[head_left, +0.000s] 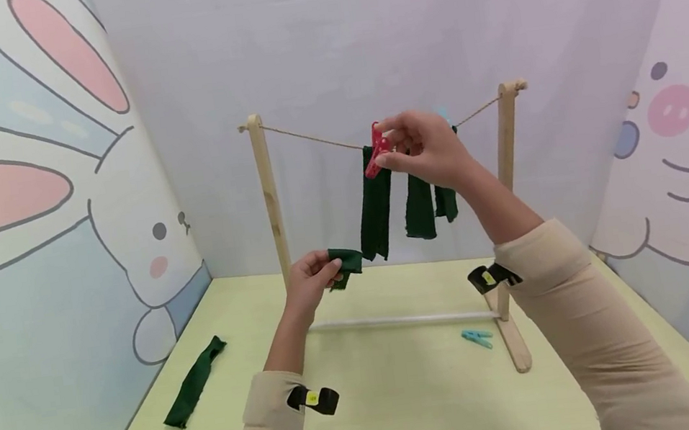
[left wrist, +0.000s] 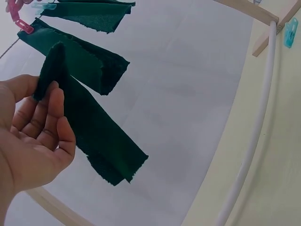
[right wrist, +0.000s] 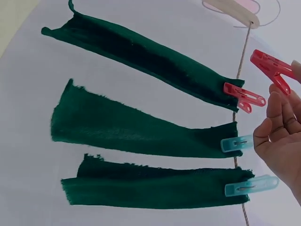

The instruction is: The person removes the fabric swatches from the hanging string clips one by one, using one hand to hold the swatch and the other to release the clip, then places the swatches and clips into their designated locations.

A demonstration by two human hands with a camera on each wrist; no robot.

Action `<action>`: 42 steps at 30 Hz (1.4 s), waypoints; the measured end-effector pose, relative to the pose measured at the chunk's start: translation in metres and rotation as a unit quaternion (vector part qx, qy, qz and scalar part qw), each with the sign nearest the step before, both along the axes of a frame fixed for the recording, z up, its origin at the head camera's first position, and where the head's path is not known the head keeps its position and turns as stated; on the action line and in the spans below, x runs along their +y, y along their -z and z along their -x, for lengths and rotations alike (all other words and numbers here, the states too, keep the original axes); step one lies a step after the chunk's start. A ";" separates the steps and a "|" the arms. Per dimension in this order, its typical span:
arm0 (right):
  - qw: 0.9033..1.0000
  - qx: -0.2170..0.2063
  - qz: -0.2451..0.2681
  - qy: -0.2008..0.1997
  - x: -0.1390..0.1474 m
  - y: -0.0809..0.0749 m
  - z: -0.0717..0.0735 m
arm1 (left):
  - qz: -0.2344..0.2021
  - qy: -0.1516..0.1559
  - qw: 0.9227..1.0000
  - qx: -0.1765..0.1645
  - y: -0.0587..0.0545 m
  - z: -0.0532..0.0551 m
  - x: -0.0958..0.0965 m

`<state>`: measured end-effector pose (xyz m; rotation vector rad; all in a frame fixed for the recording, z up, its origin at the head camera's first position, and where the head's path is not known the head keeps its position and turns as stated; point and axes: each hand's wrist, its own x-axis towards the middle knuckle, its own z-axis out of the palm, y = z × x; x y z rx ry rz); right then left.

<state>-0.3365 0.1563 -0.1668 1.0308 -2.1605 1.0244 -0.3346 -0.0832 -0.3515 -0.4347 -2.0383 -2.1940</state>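
The left hand, finger and thumb drawn together, pinched a green strip, its length trailing beyond the fingertips. The right hand, fingers parted by a clip's width, pinched a red clip near the rope. Beside these fingers, three hanging strips were clipped up. A loose strip lay well left of both hands.

Farthest back, the head view peers forward and down at the left hand and right hand. Each wrist view looks from close behind its grip: the left faces past a pinched strip, the right the line beside a red peg; all three catch the hanging strips.
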 end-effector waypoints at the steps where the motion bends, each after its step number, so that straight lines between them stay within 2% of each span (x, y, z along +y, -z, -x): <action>1: 1.000 -0.004 0.000 -0.005 0.002 0.002 -0.003 | 0.001 -0.002 1.000 -0.001 0.001 -0.002 -0.001; 9: 0.998 -0.038 -0.043 -0.006 0.016 0.018 -0.015 | 0.029 0.008 1.000 -0.002 0.011 -0.011 -0.004; 20: 0.994 -0.086 -0.064 -0.018 0.031 0.044 -0.023 | 0.045 0.023 0.999 -0.012 0.024 -0.020 -0.004; 27: 0.992 -0.107 -0.073 -0.001 0.039 0.063 -0.032 | 0.055 0.009 0.998 -0.010 0.032 -0.024 -0.015; 35: 0.992 -0.116 -0.051 0.005 0.057 0.098 -0.040 | 0.059 -0.001 0.998 -0.024 0.040 -0.033 -0.023; 42: 0.986 -0.163 -0.026 0.030 0.071 0.132 -0.044 | 0.049 0.003 0.998 -0.038 0.049 -0.040 -0.028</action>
